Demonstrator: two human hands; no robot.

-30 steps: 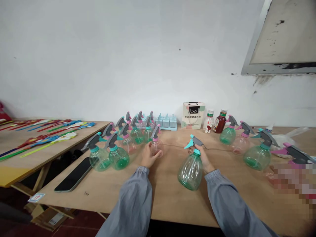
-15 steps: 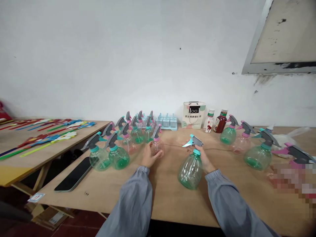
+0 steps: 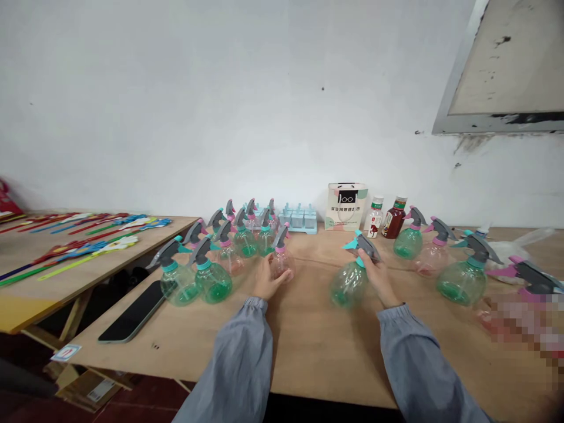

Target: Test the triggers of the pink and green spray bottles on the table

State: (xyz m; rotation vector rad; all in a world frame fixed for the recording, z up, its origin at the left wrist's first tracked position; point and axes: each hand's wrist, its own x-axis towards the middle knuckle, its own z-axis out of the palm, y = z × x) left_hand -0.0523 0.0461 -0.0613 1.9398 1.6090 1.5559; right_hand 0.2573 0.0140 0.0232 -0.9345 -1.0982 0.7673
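Note:
My left hand [image 3: 267,279] is closed round the lower body of a clear pink spray bottle [image 3: 282,262] with a grey and pink trigger head, upright on the table. My right hand [image 3: 378,277] grips a clear green spray bottle [image 3: 349,285] near its turquoise collar and grey head. This bottle leans a little and is slightly blurred; whether its base touches the table I cannot tell. To the left of my left hand stand several green and pink spray bottles, among them a green spray bottle [image 3: 213,281]. More stand at the right, including another green spray bottle [image 3: 460,282].
A phone [image 3: 131,316] lies on the table [image 3: 308,358] at the left. Behind my hands are pale blue moulds [image 3: 298,220], a paper bag [image 3: 345,207], a white bottle [image 3: 374,217] and a brown bottle [image 3: 393,218]. Colourful strips lie on the other table [image 3: 26,294].
My right hand has moved right and away from me with the green spray bottle, its fingers now round the head and collar. The left hand stays on the pink spray bottle.

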